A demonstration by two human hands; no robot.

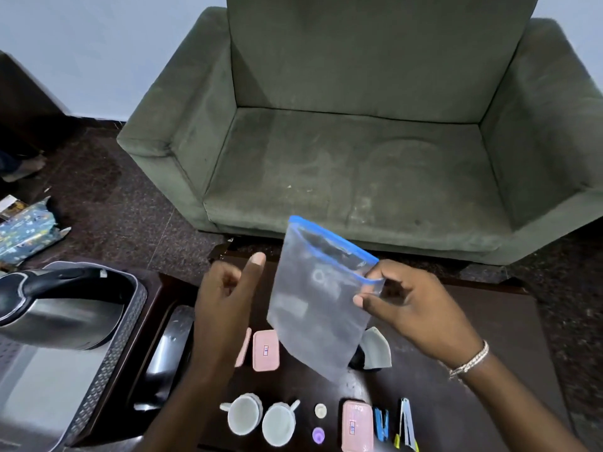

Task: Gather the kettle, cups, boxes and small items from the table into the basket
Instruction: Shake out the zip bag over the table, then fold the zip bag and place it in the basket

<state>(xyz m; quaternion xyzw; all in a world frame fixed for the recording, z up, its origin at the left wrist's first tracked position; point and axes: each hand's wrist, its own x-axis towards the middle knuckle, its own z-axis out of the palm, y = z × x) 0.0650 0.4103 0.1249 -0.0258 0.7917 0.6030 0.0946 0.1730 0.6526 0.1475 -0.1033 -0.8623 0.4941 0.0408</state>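
My right hand pinches the blue-zippered top corner of a clear plastic bag, which hangs tilted above the dark table. My left hand hovers just left of the bag, fingers apart, holding nothing. The steel kettle with a black handle lies inside the grey basket at the left. On the table sit two white cups, pink boxes, a white cap, a purple cap, a blue clip and a yellow-white clip.
A green armchair stands right behind the table. A metal tray lies between the basket and my left arm. A grey folded item sits under the bag. A patterned package lies on the floor at the left.
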